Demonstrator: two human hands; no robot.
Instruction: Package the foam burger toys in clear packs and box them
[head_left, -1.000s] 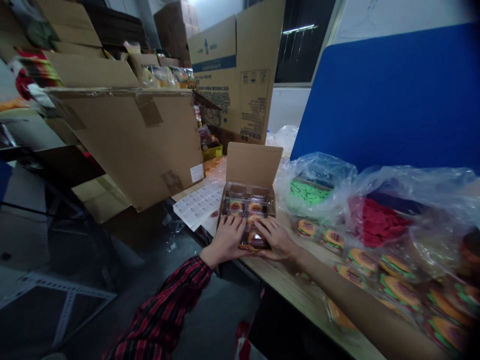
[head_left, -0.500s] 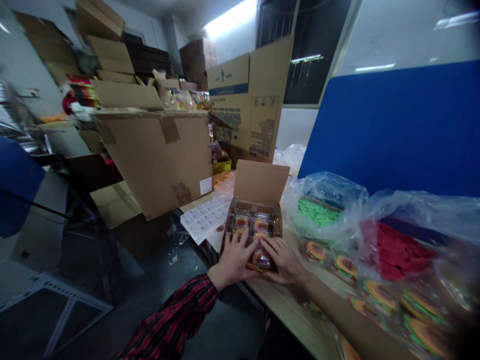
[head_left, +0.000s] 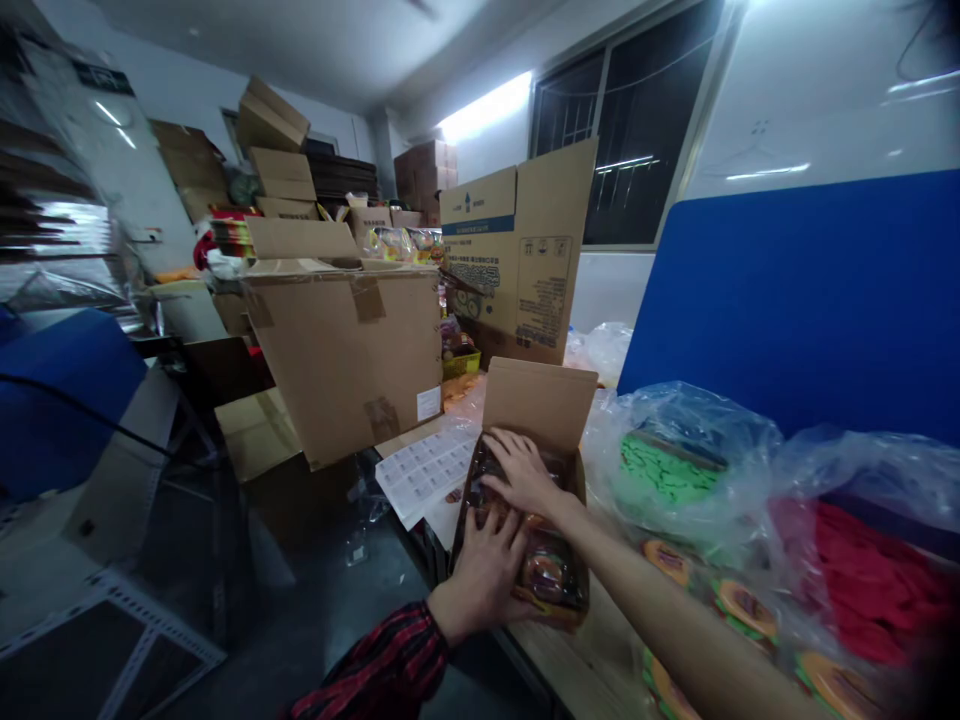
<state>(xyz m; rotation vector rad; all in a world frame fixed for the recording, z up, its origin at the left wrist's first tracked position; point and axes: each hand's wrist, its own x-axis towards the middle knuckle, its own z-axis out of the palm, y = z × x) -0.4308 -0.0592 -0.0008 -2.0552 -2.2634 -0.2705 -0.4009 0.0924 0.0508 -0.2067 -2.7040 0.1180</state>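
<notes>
An open cardboard box [head_left: 538, 402] stands on the table with its lid raised at the back. Inside lies a clear plastic tray [head_left: 555, 535] with burger-shaped pieces in its compartments. My left hand [head_left: 484, 572] is open, fingers spread over the near left part of the tray, its thumb by the box's front edge. Farther back, my right hand [head_left: 523, 478] lies open across the tray's far left part, fingertips near the left wall. Both hands cover part of the tray. To the left lies a sheet of printed labels [head_left: 427, 470], touched by neither hand.
Several burger-shaped packs [head_left: 746, 608] lie on the table's right side. Behind them are plastic bags with green pieces [head_left: 667, 470] and red cloth-like material [head_left: 862, 570]. A large carton [head_left: 345, 360] stands at left, with a blue panel [head_left: 810, 310] at right.
My right hand has moved from the box's near right side to the far left of the tray. My left hand remains at the near left. The view has tilted up and turned slightly left.
</notes>
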